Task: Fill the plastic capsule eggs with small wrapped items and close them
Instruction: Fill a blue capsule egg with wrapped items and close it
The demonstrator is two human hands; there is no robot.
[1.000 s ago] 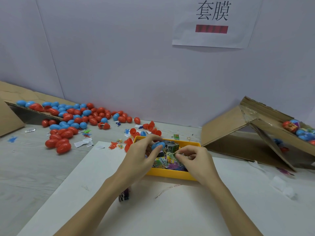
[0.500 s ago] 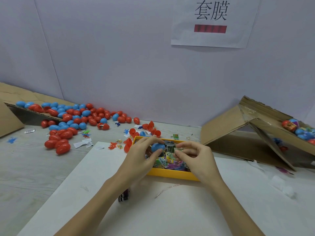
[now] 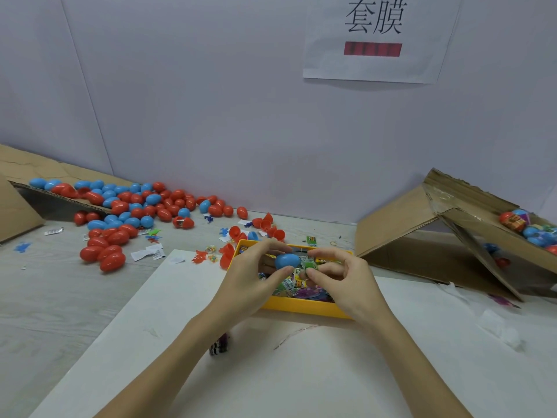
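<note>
Two hands are seen over the tray [image 3: 301, 306]: a blue egg [image 3: 287, 260], long axis pointing right, is gripped by the left hand [image 3: 253, 279], while a green packet [image 3: 310, 264] just beside it is pinched by the right hand [image 3: 343, 279].

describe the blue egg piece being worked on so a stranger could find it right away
Find the yellow tray on the white sheet, near the middle. Above it, the left hand pinches a blue egg piece. It is the only blue egg piece held in fingers, not lying loose.

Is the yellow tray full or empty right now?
Not empty. The yellow tray holds a layer of colourful wrapped packets; how deep the layer is cannot be told, since both hands cover much of it.
</note>
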